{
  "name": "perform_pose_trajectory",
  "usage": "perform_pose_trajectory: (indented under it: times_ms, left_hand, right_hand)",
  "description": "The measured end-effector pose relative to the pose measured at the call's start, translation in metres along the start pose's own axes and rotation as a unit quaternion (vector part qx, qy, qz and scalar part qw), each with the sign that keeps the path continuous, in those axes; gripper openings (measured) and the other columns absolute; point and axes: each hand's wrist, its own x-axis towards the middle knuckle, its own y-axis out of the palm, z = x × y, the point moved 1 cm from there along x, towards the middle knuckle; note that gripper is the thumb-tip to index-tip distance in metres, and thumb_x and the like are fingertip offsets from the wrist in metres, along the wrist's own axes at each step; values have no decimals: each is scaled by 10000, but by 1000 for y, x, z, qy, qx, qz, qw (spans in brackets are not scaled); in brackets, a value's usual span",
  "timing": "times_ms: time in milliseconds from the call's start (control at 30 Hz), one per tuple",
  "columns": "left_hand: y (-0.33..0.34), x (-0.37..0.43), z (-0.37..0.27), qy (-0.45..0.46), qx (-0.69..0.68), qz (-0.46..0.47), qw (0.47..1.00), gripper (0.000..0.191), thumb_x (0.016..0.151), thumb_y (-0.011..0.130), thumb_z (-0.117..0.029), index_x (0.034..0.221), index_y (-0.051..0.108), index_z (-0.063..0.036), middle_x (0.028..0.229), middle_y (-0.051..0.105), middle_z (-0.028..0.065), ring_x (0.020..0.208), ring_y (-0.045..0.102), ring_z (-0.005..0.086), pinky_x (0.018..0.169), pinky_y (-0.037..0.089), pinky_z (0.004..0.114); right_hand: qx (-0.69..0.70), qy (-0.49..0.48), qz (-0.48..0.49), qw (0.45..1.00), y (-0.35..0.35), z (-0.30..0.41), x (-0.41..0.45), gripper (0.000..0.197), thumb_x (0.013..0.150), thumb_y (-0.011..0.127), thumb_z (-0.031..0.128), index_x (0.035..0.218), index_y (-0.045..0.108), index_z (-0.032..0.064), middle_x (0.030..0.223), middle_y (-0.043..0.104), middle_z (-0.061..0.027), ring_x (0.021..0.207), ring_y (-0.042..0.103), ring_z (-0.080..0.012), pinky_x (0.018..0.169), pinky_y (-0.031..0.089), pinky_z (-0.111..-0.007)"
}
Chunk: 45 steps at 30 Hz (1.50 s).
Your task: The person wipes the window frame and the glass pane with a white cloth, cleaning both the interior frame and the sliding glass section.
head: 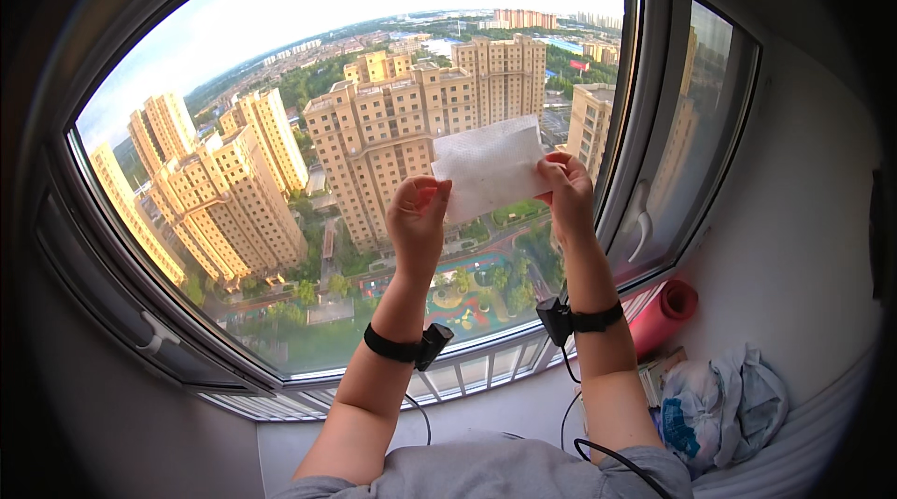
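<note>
A folded white sheet, which looks like a paper towel or wipe [490,166], is stretched between my two raised hands in front of a large window pane [280,317]. My left hand [419,219] pinches its lower left corner between thumb and fingers. At the right edge, my right hand [569,194] grips it the same way. The sheet's upper edge is uneven, with layers overlapping, and a few faint marks show on it. Whether it touches the glass I cannot tell. Each forearm wears a black strap with a small black device.
White window handles [640,222] are on the side frames. Metal railings [483,373] run below the pane. At the lower right are a rolled pink mat [662,317] and stuffed plastic bags [722,408]. Black cables hang near both arms.
</note>
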Motion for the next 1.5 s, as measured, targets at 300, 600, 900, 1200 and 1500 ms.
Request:
perform_pose_trajectory:
  times_ms: [300, 600, 900, 1200, 1500]
  left_hand:
    - [2, -9, 3, 75, 40, 61, 995, 117, 843, 648, 15, 953, 672, -15, 855, 673, 35, 735, 621, 85, 659, 494, 208]
    - [6, -2, 5, -78, -25, 208, 975, 134, 853, 573, 68, 906, 683, 12, 852, 664, 70, 790, 648, 143, 666, 534, 242]
    - [47, 11, -12, 81, 61, 246, 964, 160, 790, 655, -3, 947, 687, -1, 896, 642, 79, 814, 650, 158, 689, 529, 252]
    - [79, 17, -18, 23, 35, 174, 984, 268, 823, 652, -2, 1089, 621, 4, 996, 635, 80, 837, 638, 123, 730, 531, 239]
    - [64, 28, -26, -73, -176, 303, 934, 111, 782, 685, -49, 849, 599, -30, 880, 636, 42, 893, 606, 119, 793, 462, 246]
  right_hand:
    - [51, 66, 45, 996, -36, -24, -29, 292, 894, 522, 43, 1171, 614, 36, 958, 646, -52, 778, 621, -98, 656, 531, -205]
    - [39, 30, 27, 998, -61, -38, -23, 246, 887, 548, 31, 1118, 633, 29, 941, 649, -47, 816, 616, -116, 708, 510, -234]
    - [98, -78, -86, 988, -49, -18, -26, 270, 896, 612, 172, 1098, 614, -7, 985, 627, -48, 894, 602, -124, 785, 491, -249]
    - [7, -300, -121, 946, -7, 40, 4, 362, 832, 644, 5, 1177, 537, -22, 1040, 616, -84, 950, 599, -148, 841, 484, -278]
    - [181, -46, 160, 969, -9, 69, 4, 392, 816, 543, 47, 1192, 550, -65, 1014, 621, -120, 900, 612, -206, 812, 506, -348]
